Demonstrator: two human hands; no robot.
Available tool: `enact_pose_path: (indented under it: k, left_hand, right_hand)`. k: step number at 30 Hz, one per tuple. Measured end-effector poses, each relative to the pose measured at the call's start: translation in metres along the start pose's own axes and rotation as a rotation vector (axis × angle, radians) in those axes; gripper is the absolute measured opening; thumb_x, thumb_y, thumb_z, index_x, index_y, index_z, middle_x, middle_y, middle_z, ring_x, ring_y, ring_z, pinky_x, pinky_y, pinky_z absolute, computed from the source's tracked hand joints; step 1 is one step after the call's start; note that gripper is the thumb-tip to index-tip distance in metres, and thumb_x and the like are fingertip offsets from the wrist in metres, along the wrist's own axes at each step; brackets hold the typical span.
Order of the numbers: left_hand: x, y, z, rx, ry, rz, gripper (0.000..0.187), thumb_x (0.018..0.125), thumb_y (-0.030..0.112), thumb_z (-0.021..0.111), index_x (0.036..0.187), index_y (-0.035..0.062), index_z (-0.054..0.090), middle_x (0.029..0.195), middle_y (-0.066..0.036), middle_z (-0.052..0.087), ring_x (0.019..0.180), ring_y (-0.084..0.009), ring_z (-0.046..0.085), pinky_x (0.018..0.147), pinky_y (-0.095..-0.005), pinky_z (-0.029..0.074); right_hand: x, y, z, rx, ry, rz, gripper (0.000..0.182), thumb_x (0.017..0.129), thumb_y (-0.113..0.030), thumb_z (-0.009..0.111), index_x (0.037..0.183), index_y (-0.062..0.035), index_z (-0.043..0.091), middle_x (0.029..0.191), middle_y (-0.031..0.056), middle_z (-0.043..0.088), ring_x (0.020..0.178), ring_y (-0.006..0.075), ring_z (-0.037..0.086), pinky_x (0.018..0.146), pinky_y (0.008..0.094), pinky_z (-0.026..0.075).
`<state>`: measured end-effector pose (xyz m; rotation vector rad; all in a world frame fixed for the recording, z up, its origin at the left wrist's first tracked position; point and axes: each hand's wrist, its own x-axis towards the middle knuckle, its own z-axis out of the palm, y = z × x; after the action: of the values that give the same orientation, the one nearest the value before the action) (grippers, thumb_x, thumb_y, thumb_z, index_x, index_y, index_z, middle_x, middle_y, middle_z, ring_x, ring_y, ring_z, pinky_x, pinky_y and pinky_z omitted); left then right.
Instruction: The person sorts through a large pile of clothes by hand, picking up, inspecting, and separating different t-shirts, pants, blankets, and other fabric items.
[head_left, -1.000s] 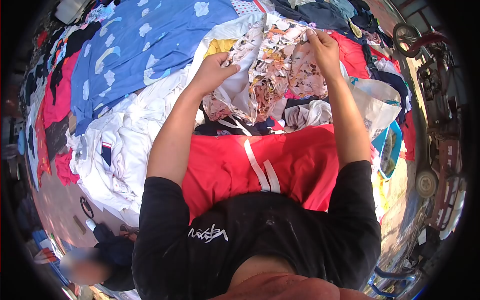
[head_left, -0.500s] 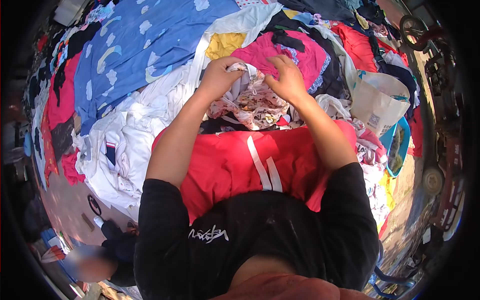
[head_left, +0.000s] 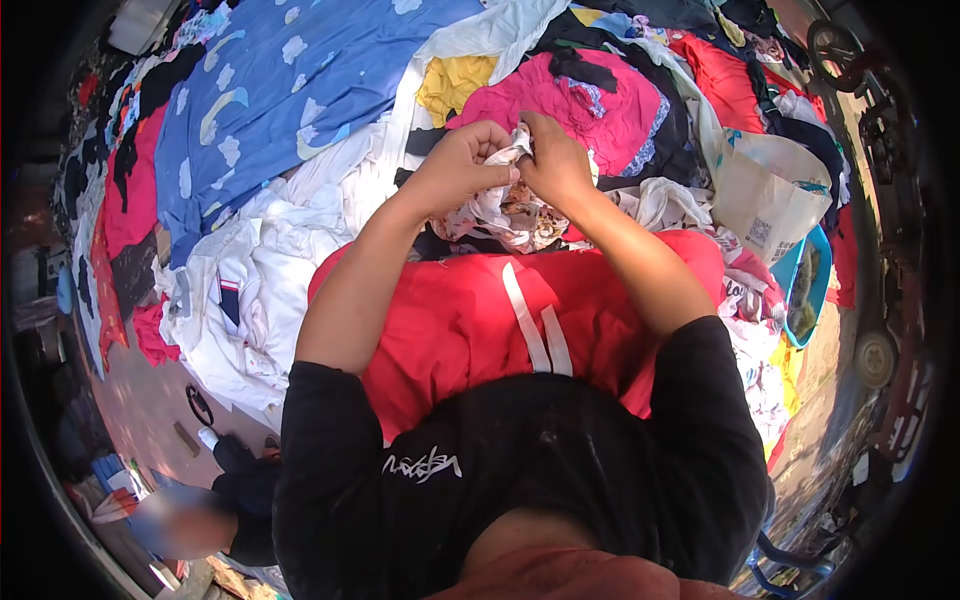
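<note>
A pale floral-print garment (head_left: pixel 524 218) hangs bunched in front of my red-covered lap, its upper part gathered between my two hands. My left hand (head_left: pixel 462 172) is closed on the white edge of the cloth, thumb and fingers pinching it. Right beside it, my right hand (head_left: pixel 553 165) grips the same edge with bent fingers. The garment's lower folds rest on the pile. Just beyond the hands lies a bright pink garment (head_left: pixel 600 115) with a black piece on top, and a yellow cloth (head_left: pixel 452 85) is to its left.
White clothes (head_left: pixel 270 300) heap at the left, below a blue cloud-print sheet (head_left: pixel 290 90). A paper bag (head_left: pixel 765 185) and a blue basket (head_left: pixel 808 290) stand at the right. Another person (head_left: pixel 240 500), partly visible, is at the lower left.
My right hand has moved left and closed on the cloth; its fingers were spread before. My left hand has shifted slightly right and lower, bringing the hands together.
</note>
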<state>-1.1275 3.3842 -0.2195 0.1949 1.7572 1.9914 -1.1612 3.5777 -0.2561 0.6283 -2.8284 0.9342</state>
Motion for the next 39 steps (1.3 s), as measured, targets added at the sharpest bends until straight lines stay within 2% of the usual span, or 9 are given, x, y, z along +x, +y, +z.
enact_pose_path:
  k: [4,12,19,25,32,34,35,37,39]
  left_hand:
    - [-0.013,0.010,0.002,0.032,-0.130,-0.019,0.034,0.079,-0.004,0.067,0.111,0.0018,0.059,0.098,-0.002,0.065,0.087,-0.0106,0.062,0.076,-0.0269,0.051]
    - [-0.023,-0.045,-0.080,1.477,0.668,-0.220,0.018,0.078,0.007,0.059,0.093,0.0047,0.069,0.096,-0.019,0.069,0.090,-0.0382,0.067,0.073,-0.0481,0.052]
    - [-0.027,0.058,-0.136,0.747,0.760,-0.358,0.018,0.085,0.008,0.053,0.094,0.0033,0.068,0.095,-0.015,0.070,0.077,-0.0261,0.072,0.058,-0.0370,0.056]
    - [-0.017,0.140,-0.119,0.233,0.851,-0.102,0.021,0.091,0.006,0.050,0.108,0.0031,0.063,0.099,-0.012,0.069,0.080,-0.0202,0.069,0.065,-0.0313,0.058]
    - [-0.031,0.107,-0.076,1.037,1.070,0.976,0.038,0.086,-0.008,0.044,0.119,0.0000,0.062,0.121,-0.020,0.065,0.104,-0.0313,0.067,0.094,-0.0389,0.052]
    - [-0.024,-0.008,-0.105,1.290,0.560,0.526,0.042,0.081,-0.005,0.047,0.119,-0.0001,0.064,0.121,-0.027,0.063,0.110,-0.0425,0.063,0.103,-0.0449,0.045]
    - [-0.037,-0.028,-0.107,1.397,0.250,-0.329,0.036,0.082,0.005,0.050,0.112,-0.0008,0.068,0.112,-0.028,0.066,0.112,-0.0432,0.061,0.101,-0.0464,0.045]
    - [-0.037,-0.044,-0.117,1.319,0.256,-0.469,0.035,0.079,0.012,0.054,0.108,0.0041,0.073,0.109,-0.026,0.068,0.108,-0.0394,0.064,0.096,-0.0459,0.049]
    - [-0.032,-0.039,-0.120,1.251,0.408,-0.323,0.031,0.082,0.013,0.052,0.101,0.0007,0.073,0.102,-0.027,0.069,0.094,-0.0422,0.068,0.085,-0.0470,0.053]
  right_hand:
    - [0.011,0.030,0.002,-0.073,0.013,0.033,0.045,0.072,-0.005,0.063,0.118,-0.0061,0.063,0.108,0.0191,0.068,0.097,0.0390,0.066,0.081,0.0481,0.052]
    - [0.034,0.109,-0.075,-0.394,0.088,0.184,0.023,0.077,-0.013,0.059,0.096,-0.0041,0.068,0.096,0.0194,0.070,0.091,0.0385,0.068,0.078,0.0491,0.053]
    - [0.091,0.094,-0.149,-0.074,0.021,0.391,0.022,0.079,-0.016,0.061,0.095,-0.0053,0.072,0.085,0.0165,0.072,0.077,0.0285,0.072,0.075,0.0399,0.058]
    - [0.142,0.056,-0.184,0.891,0.236,0.285,0.026,0.092,0.000,0.053,0.116,0.0016,0.062,0.105,0.0116,0.069,0.086,0.0197,0.071,0.071,0.0270,0.059]
    - [0.074,0.013,-0.167,-0.017,1.105,-0.547,0.040,0.081,0.014,0.056,0.119,0.0019,0.062,0.118,0.0174,0.065,0.111,0.0324,0.063,0.099,0.0361,0.048]
    - [0.026,0.072,-0.105,-0.057,0.318,-0.235,0.041,0.079,0.008,0.053,0.118,-0.0001,0.064,0.115,0.0212,0.063,0.108,0.0340,0.060,0.093,0.0398,0.047]
    - [0.015,0.108,-0.096,-0.061,0.055,-0.029,0.037,0.079,0.004,0.051,0.112,0.0007,0.067,0.102,0.0208,0.066,0.094,0.0329,0.064,0.082,0.0401,0.051]
    - [0.002,0.142,-0.094,-0.057,-0.478,0.403,0.033,0.078,-0.002,0.047,0.099,0.0023,0.072,0.077,0.0200,0.071,0.064,0.0306,0.073,0.060,0.0409,0.059]
    - [0.005,0.128,-0.104,0.087,-0.320,0.566,0.032,0.079,-0.001,0.045,0.098,0.0041,0.070,0.078,0.0208,0.071,0.055,0.0257,0.071,0.047,0.0369,0.055]
